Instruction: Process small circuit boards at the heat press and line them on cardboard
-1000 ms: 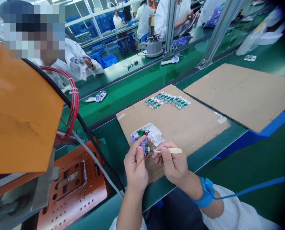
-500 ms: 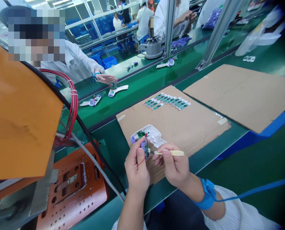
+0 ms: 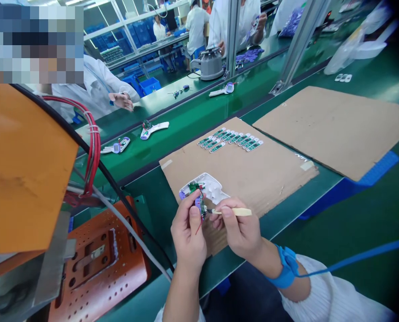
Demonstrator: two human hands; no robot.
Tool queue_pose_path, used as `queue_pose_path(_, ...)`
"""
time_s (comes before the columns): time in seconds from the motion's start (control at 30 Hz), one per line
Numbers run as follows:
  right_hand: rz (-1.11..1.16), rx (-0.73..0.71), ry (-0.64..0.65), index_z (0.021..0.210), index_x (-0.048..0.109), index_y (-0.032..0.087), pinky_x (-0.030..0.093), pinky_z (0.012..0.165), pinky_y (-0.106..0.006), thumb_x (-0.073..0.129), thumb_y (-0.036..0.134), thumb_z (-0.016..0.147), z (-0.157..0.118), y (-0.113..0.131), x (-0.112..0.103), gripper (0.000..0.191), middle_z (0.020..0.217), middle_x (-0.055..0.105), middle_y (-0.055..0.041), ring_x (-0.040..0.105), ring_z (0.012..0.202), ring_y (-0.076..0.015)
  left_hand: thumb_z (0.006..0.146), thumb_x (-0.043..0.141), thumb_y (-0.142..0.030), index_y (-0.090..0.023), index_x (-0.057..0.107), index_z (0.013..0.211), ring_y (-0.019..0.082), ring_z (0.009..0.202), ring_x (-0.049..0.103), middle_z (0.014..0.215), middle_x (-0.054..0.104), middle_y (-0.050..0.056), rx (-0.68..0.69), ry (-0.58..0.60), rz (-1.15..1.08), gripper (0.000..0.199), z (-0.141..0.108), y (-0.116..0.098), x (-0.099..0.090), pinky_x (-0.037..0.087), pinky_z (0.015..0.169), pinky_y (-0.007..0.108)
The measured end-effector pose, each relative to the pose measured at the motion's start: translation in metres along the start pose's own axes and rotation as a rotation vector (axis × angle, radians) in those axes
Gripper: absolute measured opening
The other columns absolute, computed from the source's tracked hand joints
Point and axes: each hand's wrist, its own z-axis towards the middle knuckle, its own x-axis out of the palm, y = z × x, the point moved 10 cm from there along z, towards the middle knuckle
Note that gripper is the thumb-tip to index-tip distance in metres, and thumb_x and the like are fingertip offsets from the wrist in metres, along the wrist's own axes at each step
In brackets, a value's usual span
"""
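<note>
Between thumb and fingers, my left hand [image 3: 190,228] holds a small circuit board [image 3: 202,208] with a purple part and a loose red wire. My right hand [image 3: 239,228] is closed around a tool with a pale yellow handle [image 3: 241,212]. The tool's dark tip points left and meets the board's edge or lies very close to it. Just behind both hands lies a white plastic housing half [image 3: 212,185], with a green board and a purple end inside. Fingers partly cover the held board.
Rows of small green boards [image 3: 237,137] lie on the cardboard sheet [image 3: 266,179]. A second cardboard sheet [image 3: 340,125] is at right. Part-assembled white devices [image 3: 155,129] sit on the green conveyor. An orange machine [image 3: 25,165] and cables stand at left. A co-worker's hand [image 3: 123,101] is across the belt.
The co-worker's hand has drawn back from the white device on the belt. The whole view has shifted slightly. My hands keep nearly the same pose on the board and the tool.
</note>
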Motion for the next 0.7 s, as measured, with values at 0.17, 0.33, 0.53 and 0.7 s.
queue_pose_path(0.17,-0.015,-0.067,-0.028,0.092,0.063,0.021,0.054,0.052,-0.023,0.054,0.028,0.1,0.006,0.013,-0.005,0.014,0.073,0.069,-0.0016,0.065,0.056,-0.0127,0.098,0.056,-0.03,-0.029,0.069,0.118,0.016,0.106,0.069,0.114,0.074,0.003,0.029,0.024,-0.084,0.024,-0.001,-0.004,0.004,0.055,0.091,0.025)
queue_pose_path(0.33,0.006,-0.106,-0.068,0.084,0.067,0.02,0.052,0.051,-0.023,0.057,0.034,0.098,0.009,0.02,-0.011,0.021,0.07,0.07,-0.0026,0.064,0.055,-0.0129,0.098,0.056,-0.028,-0.028,0.067,0.117,0.014,0.104,0.068,0.112,0.073,0.002,-0.006,0.035,-0.21,0.022,-0.003,-0.002,0.006,0.053,0.09,0.021)
queue_pose_path(0.53,0.01,-0.097,-0.088,0.082,0.068,0.019,0.051,0.052,-0.023,0.056,0.032,0.099,0.009,0.02,-0.014,0.024,0.068,0.068,-0.0021,0.063,0.056,-0.0121,0.095,0.061,-0.031,-0.024,0.068,0.113,0.019,0.104,0.067,0.11,0.072,0.007,-0.046,0.044,-0.25,0.021,-0.004,0.002,0.005,0.053,0.091,0.028)
queue_pose_path(0.7,0.02,-0.085,-0.093,0.084,0.067,0.019,0.05,0.053,-0.022,0.056,0.03,0.099,0.007,0.017,-0.015,0.021,0.071,0.067,-0.0017,0.061,0.057,-0.0109,0.093,0.062,-0.031,-0.023,0.067,0.112,0.022,0.105,0.067,0.11,0.071,0.009,-0.039,0.038,-0.239,0.021,-0.005,0.003,0.003,0.053,0.09,0.032)
